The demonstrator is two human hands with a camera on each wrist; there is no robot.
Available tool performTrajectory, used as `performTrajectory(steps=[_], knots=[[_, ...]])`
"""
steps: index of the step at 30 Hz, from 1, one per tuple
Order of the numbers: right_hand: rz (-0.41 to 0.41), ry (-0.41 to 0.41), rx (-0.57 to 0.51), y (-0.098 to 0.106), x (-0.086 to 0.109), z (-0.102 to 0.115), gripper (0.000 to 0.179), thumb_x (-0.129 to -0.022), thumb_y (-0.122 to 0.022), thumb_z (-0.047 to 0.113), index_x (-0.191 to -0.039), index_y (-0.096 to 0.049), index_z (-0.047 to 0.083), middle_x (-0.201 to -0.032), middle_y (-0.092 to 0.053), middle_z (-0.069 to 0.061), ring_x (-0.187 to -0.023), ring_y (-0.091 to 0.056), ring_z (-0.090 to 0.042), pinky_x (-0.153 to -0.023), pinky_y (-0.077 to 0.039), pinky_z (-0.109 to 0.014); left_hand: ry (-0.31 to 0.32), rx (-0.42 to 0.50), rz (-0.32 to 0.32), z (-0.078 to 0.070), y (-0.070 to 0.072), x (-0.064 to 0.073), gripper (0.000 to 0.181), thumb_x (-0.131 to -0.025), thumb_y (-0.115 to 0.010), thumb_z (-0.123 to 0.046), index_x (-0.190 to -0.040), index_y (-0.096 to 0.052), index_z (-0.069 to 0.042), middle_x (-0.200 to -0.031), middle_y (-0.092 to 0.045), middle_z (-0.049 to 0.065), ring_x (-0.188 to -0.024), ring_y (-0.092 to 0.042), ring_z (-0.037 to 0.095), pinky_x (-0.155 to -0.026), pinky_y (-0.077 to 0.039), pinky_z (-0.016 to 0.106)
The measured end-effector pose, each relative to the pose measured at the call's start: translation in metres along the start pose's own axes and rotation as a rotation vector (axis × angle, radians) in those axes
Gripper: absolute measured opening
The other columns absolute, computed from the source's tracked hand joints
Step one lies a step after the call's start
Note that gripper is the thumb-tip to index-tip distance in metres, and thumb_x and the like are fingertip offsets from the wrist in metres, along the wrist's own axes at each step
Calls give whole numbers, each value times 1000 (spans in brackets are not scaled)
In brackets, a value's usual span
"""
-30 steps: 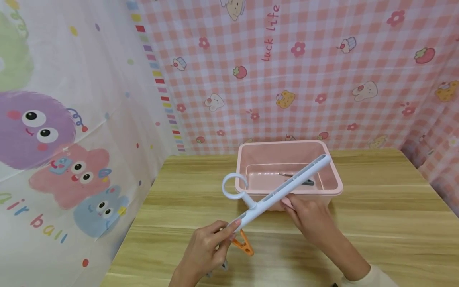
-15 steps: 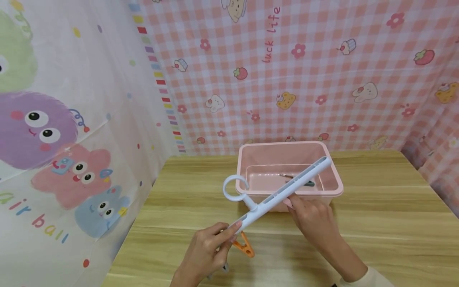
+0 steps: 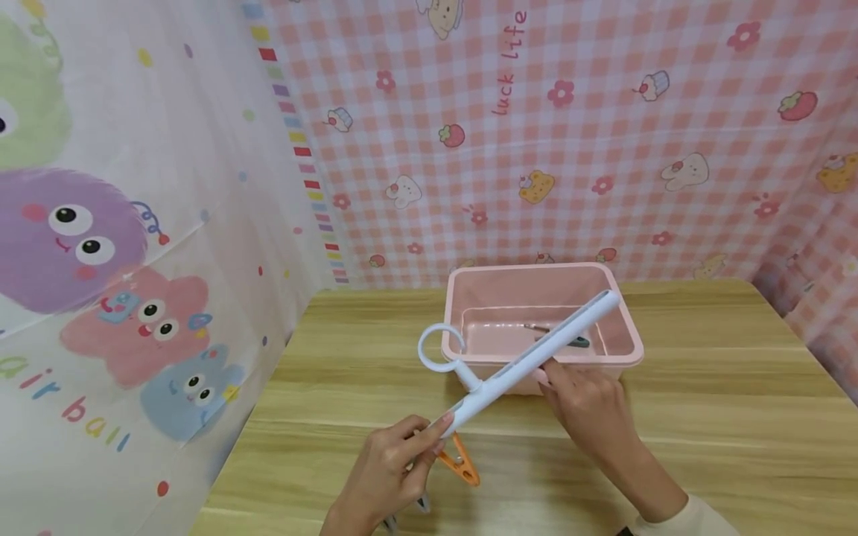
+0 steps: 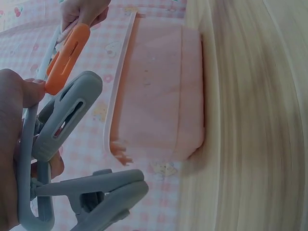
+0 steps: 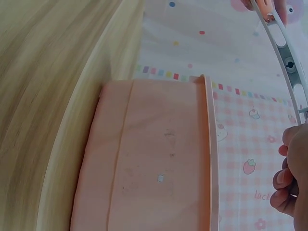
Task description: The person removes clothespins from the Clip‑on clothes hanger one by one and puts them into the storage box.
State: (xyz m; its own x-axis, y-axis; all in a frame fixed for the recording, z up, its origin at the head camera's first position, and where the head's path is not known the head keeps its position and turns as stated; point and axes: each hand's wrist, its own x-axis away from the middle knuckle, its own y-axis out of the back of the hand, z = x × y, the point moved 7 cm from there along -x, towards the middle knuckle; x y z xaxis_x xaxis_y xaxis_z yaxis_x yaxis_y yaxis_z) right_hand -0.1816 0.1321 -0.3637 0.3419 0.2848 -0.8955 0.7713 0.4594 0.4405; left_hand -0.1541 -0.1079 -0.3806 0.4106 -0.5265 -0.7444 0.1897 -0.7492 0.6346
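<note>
Pale blue hanger (image 3: 532, 362): held aloft, aslant from near left to far right, crossing over the near rim of the pink box (image 3: 529, 286) in the head view. To the left of its slotted bar, a ring (image 3: 424, 357) on a short stem.

At the near end, gripped in the left hand (image 3: 392, 465), with fingers curled narrow round the hanger and the index finger laid along the bar. Under that end, an orange clip (image 4: 71, 61); just beyond, in the left wrist view, a grey clip (image 4: 72, 98) and a second grey clip (image 4: 106, 183), both attached to the hanger.

Under the bar's far half, the right hand (image 3: 590, 406), fingers pinching a small pink piece (image 3: 541, 377), mostly hidden; cannot tell its full shape.

Upright on the wooden counter (image 3: 348, 357), the box, with a dark green thing (image 3: 579, 342) on its floor, partly behind the bar.

Behind the counter, a pink gingham cloth (image 3: 496, 164) with strawberries, cupcakes and flowers; at left, a white cloth (image 3: 201, 134) with big-eyed cartoon figures. On the right arm, a cream sleeve (image 3: 684, 521).
</note>
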Motion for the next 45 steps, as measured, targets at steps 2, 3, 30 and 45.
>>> performTrajectory(steps=[2,3,30,45], knots=[[22,-6,-10,-1,-1,0,45,-111,-39,37,-90,-65,7,-49,-43,5,-46,-25,-5,-41,-20,-20,6,-5,-1,0,1,1,34,-106,-54,-19,-136,-65,-9,-85,-70,0,-54,-35,-7,-52,-25,-2],[32,-7,-14,-1,-1,0,45,-111,-39,37,-90,-65,7,-49,-45,5,-46,-26,-5,-41,-20,-20,10,-6,-2,1,1,1,34,-106,-54,-20,-136,-66,-9,-85,-70,0,-54,-37,-6,-52,-26,-2],[592,-342,-262,-35,-23,-110,13,-102,-62,17,-101,-61,5,-56,-42,3,-47,-33,-6,-49,-29,-23,133,-82,-55,20,19,8,30,-102,-62,-21,-126,-72,-7,-86,-72,4,-56,-46,-2,-51,-31,2],[741,-445,-326,-109,-56,-175,34,-106,-52,21,-116,-69,-7,-81,-67,-21,-71,-58,-30,-72,-47,-48,147,-91,-57,18,25,7,29,-99,-66,-18,-125,-73,-6,-87,-72,4,-52,-43,0,-51,-26,0]])
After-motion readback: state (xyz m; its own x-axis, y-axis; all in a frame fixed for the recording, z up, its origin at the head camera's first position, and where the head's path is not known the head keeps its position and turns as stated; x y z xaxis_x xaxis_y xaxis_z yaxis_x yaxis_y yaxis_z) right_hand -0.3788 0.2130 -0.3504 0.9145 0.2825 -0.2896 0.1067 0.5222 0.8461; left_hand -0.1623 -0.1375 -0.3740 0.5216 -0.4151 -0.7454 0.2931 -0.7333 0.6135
